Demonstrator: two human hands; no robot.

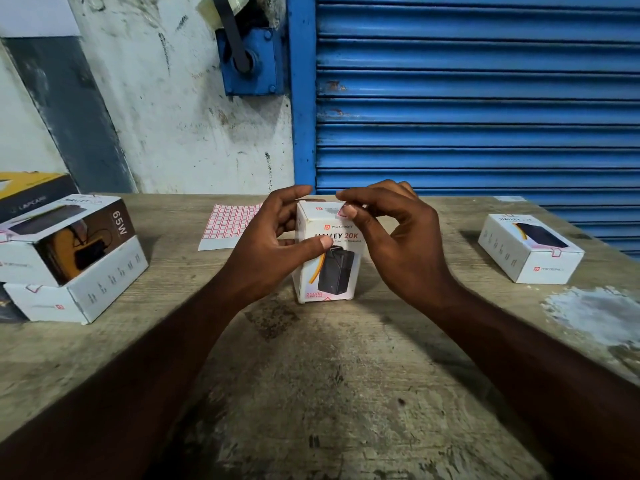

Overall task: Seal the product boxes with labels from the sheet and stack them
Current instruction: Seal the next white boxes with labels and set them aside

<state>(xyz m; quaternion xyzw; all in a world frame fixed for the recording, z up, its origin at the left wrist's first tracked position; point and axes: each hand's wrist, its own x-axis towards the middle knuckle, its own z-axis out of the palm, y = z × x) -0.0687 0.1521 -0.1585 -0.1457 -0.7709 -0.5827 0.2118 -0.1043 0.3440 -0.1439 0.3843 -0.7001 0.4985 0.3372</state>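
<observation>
while the upright box [329, 268] stands on its short end on the table [346, 375] at the centre of the frame, its long axis runs straight up and down, so the flap seam to be sealed sits at its top edge, just under the fingers. the left hand [273, 237] wraps the box from the left of the picture, fingers curled behind it and thumb pressed on the printed front face, steadying it. the right hand [398, 237], coming in from the right, pinches a small pink-edged label [343, 212] between thumb and forefinger right at the top front edge, its other fingers loosely curled above. whether the label has stuck down i cannot tell. the right hand is the one at the seam, so folding the label over and rubbing it down the front face likely falls to it. the label sheet [228, 223] lies flat behind the left hand. a stack of boxes [69, 258] sits at the left edge, and a single labelled box [530, 251] lies at the right.
</observation>
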